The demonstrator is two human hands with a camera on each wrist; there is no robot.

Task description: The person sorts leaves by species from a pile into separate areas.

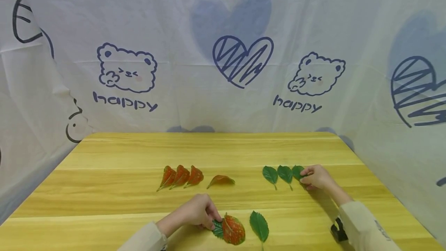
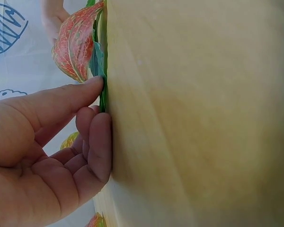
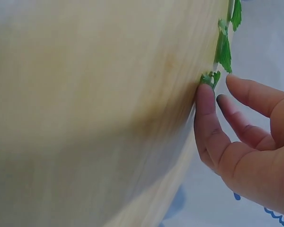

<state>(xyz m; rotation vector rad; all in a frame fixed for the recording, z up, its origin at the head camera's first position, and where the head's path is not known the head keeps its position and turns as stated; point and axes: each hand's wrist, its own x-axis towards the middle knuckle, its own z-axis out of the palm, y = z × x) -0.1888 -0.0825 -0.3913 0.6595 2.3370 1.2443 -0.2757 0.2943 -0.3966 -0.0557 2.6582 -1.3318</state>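
My left hand (image 1: pixel 201 212) pinches a green leaf (image 1: pixel 218 229) at the table's near side, thumb on top. A red speckled leaf (image 1: pixel 234 229) overlaps that leaf; in the left wrist view, the red leaf (image 2: pixel 75 45) curls up off the table. My right hand (image 1: pixel 318 177) is at the right end of a row of green leaves, its fingertips touching the end leaf (image 1: pixel 297 171). In the right wrist view, the thumb stands apart from this leaf (image 3: pixel 209 78). Two more green leaves, one (image 1: pixel 270 174) and another (image 1: pixel 285 174), lie left of it.
Three overlapping red leaves (image 1: pixel 182 175) lie at the left on the wooden table (image 1: pixel 104 200). Right of them is a single curled red leaf (image 1: pixel 221 180). Another green leaf (image 1: pixel 259 226) lies near the front. A printed white cloth (image 1: pixel 188 88) hangs behind the table.
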